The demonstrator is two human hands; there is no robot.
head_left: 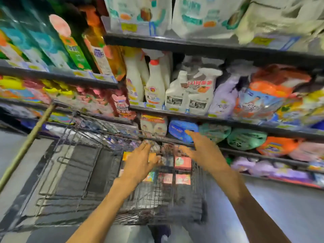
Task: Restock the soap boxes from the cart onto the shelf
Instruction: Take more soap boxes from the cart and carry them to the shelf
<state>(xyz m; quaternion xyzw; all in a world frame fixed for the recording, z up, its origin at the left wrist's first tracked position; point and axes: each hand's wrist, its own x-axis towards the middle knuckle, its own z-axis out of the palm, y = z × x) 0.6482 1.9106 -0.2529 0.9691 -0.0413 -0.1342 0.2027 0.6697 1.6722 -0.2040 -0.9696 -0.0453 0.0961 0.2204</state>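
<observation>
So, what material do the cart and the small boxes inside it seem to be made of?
The cart looks like thin metal wire, dark and dull: its walls form an open grid. The soap boxes look like printed cardboard, going by their flat faces, square edges and pink and orange print. Blur leaves their finish unclear.

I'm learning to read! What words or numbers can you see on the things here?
None can be read for sure; the picture is blurred.
Red print on the white spray bottles: too smeared.
Yellow shelf price tags: too small.
Pink soap boxes in the cart: blurred.

A shop aisle: price-tagged shelves packed with spray bottles and detergent pouches, a wire cart alongside.
</observation>
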